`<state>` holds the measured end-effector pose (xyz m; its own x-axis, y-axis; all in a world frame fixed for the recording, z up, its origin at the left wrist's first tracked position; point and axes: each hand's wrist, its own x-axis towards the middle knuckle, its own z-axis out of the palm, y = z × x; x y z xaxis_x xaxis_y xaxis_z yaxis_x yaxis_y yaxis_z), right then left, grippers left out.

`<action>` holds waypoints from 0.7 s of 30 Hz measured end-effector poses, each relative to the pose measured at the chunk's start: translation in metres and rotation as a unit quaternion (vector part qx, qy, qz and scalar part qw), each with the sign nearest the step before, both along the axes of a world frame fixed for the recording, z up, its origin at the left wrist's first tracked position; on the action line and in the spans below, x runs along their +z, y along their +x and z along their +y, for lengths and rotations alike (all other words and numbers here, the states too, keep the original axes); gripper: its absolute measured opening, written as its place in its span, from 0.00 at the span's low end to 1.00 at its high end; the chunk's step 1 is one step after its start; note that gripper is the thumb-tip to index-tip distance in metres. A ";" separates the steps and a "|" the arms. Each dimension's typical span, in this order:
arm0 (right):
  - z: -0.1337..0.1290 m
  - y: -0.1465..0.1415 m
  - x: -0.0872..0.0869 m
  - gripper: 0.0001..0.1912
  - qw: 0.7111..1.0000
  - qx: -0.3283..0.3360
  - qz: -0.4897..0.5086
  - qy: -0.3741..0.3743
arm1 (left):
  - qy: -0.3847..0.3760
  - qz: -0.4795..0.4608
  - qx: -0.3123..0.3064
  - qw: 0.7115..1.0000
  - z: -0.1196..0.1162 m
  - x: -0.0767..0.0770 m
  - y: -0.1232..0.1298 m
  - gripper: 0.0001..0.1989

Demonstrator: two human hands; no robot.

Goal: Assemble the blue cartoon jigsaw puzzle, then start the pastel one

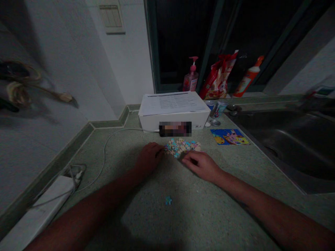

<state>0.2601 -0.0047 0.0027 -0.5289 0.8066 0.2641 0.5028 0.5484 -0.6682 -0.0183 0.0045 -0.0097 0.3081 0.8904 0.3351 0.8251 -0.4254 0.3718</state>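
Observation:
A heap of small jigsaw puzzle pieces [174,147], some blue printed and some bare tan, lies on the speckled green counter. My left hand [150,156] is at the left edge of the heap, its fingers curled and closed against the pieces. On the near right side of the heap, my right hand [200,164] has its fingers bent in with the thumb close to them. Whatever either hand pinches is too small or hidden to see. One blue-green puzzle piece [168,200] rests alone on the counter nearer to me, between my forearms.
Behind the heap stands a white box [149,120] with printed paper on top and a pixelated dark device [175,129] against its front. A colourful cartoon picture card [230,136] lies right, beside the metal sink [288,139]. A cable [104,153] and white power strip [49,198] are left.

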 end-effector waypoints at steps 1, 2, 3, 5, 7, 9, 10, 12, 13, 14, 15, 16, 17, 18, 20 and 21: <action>-0.001 -0.003 -0.001 0.13 1.000 0.013 -0.008 0.004 | -0.003 0.001 0.002 1.000 0.000 0.000 0.000 0.11; -0.003 -0.006 -0.002 0.13 1.000 0.022 -0.016 0.008 | -0.005 0.000 0.002 1.000 0.000 0.000 0.000 0.12; -0.003 -0.008 -0.003 0.12 0.999 0.028 -0.025 0.013 | -0.007 0.000 0.002 1.000 0.000 0.000 0.001 0.13; -0.004 -0.010 -0.004 0.11 0.998 0.034 -0.037 0.024 | -0.009 -0.006 0.002 1.000 0.000 0.000 0.001 0.13; -0.005 -0.012 -0.003 0.11 0.998 0.036 -0.044 0.035 | -0.007 -0.017 0.004 1.000 0.001 -0.001 0.001 0.14; -0.005 -0.012 -0.002 0.11 0.997 0.036 -0.049 0.041 | -0.002 -0.027 0.010 1.000 0.000 -0.001 0.002 0.14; -0.005 -0.011 -0.002 0.10 0.997 0.036 -0.050 0.043 | 0.000 -0.032 0.013 0.999 0.000 -0.001 0.002 0.14; -0.005 -0.011 -0.002 0.10 0.997 0.036 -0.050 0.045 | 0.003 -0.041 0.018 0.999 -0.001 0.000 0.002 0.14; -0.005 -0.011 -0.003 0.09 0.997 0.036 -0.048 0.045 | 0.005 -0.046 0.019 0.999 -0.001 0.000 0.002 0.14; -0.004 -0.011 -0.003 0.09 0.997 0.036 -0.045 0.044 | 0.007 -0.052 0.018 0.998 -0.001 0.000 0.002 0.13; -0.004 -0.011 -0.004 0.08 0.997 0.036 -0.042 0.044 | 0.010 -0.056 0.014 0.998 -0.002 0.001 0.002 0.13; -0.004 -0.011 -0.004 0.08 0.998 0.036 -0.039 0.045 | 0.013 -0.061 0.008 0.998 -0.002 0.001 0.002 0.12; -0.004 -0.012 -0.004 0.08 0.998 0.035 -0.037 0.046 | 0.015 -0.065 0.001 0.998 -0.002 0.001 0.001 0.11; -0.004 -0.012 -0.004 0.08 0.998 0.034 -0.037 0.048 | 0.018 -0.069 -0.005 0.997 -0.002 0.001 0.001 0.11; -0.004 -0.014 -0.003 0.09 0.997 0.028 -0.043 0.056 | 0.022 -0.082 -0.014 0.996 -0.003 0.001 0.001 0.11; -0.004 -0.014 -0.003 0.09 0.997 0.024 -0.047 0.062 | 0.021 -0.091 -0.019 0.995 -0.004 0.002 0.002 0.11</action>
<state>0.2457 -0.0092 0.0000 -0.5930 0.7445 0.3066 0.5320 0.6481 -0.5449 -0.0165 0.0006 -0.0082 0.2723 0.8635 0.4246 0.7280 -0.4734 0.4958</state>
